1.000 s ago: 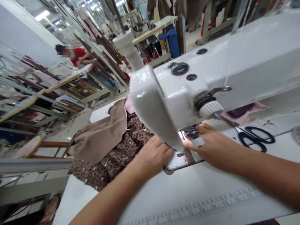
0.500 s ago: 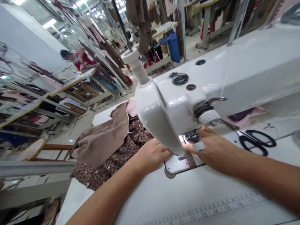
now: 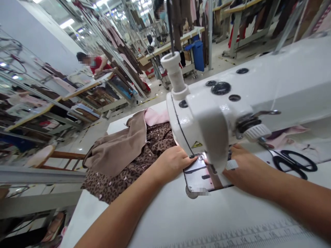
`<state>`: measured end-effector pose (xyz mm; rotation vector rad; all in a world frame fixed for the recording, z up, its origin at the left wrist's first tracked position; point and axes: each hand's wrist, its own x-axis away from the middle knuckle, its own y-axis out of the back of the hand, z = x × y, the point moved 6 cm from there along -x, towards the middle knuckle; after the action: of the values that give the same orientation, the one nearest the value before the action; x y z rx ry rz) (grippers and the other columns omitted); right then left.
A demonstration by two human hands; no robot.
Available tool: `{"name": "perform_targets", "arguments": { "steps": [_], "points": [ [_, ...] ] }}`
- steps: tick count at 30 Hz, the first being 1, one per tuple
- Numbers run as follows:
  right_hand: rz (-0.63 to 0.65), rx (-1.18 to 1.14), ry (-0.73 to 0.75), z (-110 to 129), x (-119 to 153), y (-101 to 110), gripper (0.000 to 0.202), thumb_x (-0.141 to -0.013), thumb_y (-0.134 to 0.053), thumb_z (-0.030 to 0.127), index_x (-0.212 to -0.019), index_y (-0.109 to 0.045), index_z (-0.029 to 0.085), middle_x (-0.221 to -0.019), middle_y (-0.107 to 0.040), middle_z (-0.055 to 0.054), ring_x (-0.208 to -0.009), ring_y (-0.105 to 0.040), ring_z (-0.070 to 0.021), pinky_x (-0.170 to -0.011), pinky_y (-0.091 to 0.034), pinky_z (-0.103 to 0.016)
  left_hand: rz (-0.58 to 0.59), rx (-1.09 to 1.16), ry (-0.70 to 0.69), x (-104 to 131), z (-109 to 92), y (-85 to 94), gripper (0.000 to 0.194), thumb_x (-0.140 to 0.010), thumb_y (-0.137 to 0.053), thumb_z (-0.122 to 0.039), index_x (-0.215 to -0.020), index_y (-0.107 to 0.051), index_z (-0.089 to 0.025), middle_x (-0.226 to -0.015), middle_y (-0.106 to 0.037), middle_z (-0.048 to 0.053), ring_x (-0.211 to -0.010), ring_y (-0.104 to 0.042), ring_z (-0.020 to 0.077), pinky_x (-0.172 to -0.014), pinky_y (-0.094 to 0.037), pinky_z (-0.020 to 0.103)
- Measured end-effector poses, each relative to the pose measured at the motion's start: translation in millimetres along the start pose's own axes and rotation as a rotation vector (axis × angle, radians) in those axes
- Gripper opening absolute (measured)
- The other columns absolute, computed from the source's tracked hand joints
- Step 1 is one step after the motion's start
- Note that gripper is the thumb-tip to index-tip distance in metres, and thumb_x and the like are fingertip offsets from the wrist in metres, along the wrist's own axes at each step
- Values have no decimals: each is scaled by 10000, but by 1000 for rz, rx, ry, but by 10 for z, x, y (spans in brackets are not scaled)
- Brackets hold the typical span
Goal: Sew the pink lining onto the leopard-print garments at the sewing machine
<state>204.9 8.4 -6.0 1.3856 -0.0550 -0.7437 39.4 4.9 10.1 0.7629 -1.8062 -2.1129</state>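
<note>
A white sewing machine point(image 3: 207, 120) reaches in from the right, its needle area lit above the metal plate point(image 3: 198, 179). My left hand point(image 3: 172, 163) lies left of the needle, fingertips close together at the plate's edge; what they hold, if anything, is too small to make out. Behind the machine head, my right hand point(image 3: 240, 165) is partly covered, its fingertips hidden. Leopard-print fabric point(image 3: 129, 175) with a brown piece point(image 3: 116, 148) and a pink piece point(image 3: 156, 117) lies beyond my left hand.
Black-handled scissors point(image 3: 294, 163) rest right of my right hand. A ruler scale point(image 3: 245, 239) runs along the near table edge. A wooden stool point(image 3: 41, 156) stands at the left. People sit at other tables behind.
The view has shifted, so the machine appears farther right and more of its needle area and plate shows. Both hands stay close to the needle area.
</note>
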Motion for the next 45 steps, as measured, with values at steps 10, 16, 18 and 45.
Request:
{"name": "perform_targets", "arguments": {
  "steps": [10, 16, 18, 45],
  "points": [
    [61, 43, -52, -13, 1, -7, 266, -803, -544, -13, -752, -677, 211, -784, -646, -79, -793, -588, -235, -764, -488, -365, -3, 144, 128, -1, 63, -63, 320, -1046, -432, -198, -1104, -747, -199, -841, -728, 59, -777, -662, 180, -772, -557, 284],
    [107, 33, -63, 12, -32, 51, 329, -781, -577, -44, -771, -750, 235, -783, -665, -69, -838, -629, -244, -755, -497, -343, -77, 239, 170, 3, 89, -87, 246, -1020, -492, -218, -1069, -730, -187, -898, -718, 67, -893, -680, 193, -835, -571, 295],
    [111, 30, -72, 15, -42, 86, 361, -832, -572, -15, -917, -793, 258, -795, -681, -66, -879, -647, -252, -721, -499, -320, -88, 370, 277, -10, 127, -111, 171, -983, -576, -256, -1003, -733, -191, -923, -720, 77, -977, -677, 220, -922, -559, 326],
    [53, -884, -77, 1452, -302, -143, 462, -932, -507, 367, -1351, -637, 224, -944, -738, -48, -814, -689, -201, -762, -569, -340, -1249, 1503, 1443, 1470, -1634, 163, 629, -548, -926, -660, -785, -581, -191, -650, -582, -49, -613, -536, 114, -680, -482, 246]
  ]
}}
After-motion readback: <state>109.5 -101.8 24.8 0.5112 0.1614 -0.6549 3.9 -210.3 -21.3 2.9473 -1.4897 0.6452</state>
